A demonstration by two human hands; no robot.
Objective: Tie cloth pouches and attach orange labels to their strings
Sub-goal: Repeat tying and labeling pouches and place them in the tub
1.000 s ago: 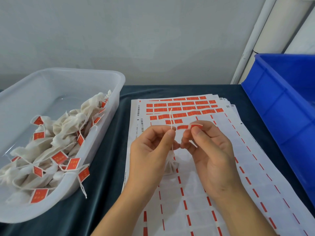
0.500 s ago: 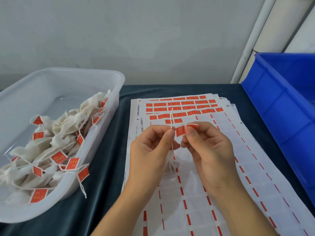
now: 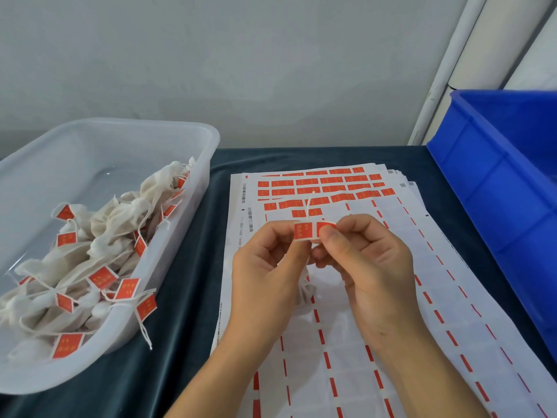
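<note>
Dark cloth (image 3: pixel 187 342) is covering the table, with a clear tub (image 3: pixel 168 137) of labelled pouches (image 3: pixel 120 224) sitting at left, while the left hand (image 3: pixel 268 276) and right hand (image 3: pixel 370 267) are pinching an orange label (image 3: pixel 304 230) above label sheets (image 3: pixel 391 342), beside a blue bin (image 3: pixel 497 188).

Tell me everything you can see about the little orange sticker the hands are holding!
The small orange paper label is a rectangle with a thin white edge and tiny pale marks too small to read. It is held above the label sheets, facing the camera, pinched between the left hand and the right hand; the right thumb covers its right end. A thin white string rises from behind its top edge.
</note>
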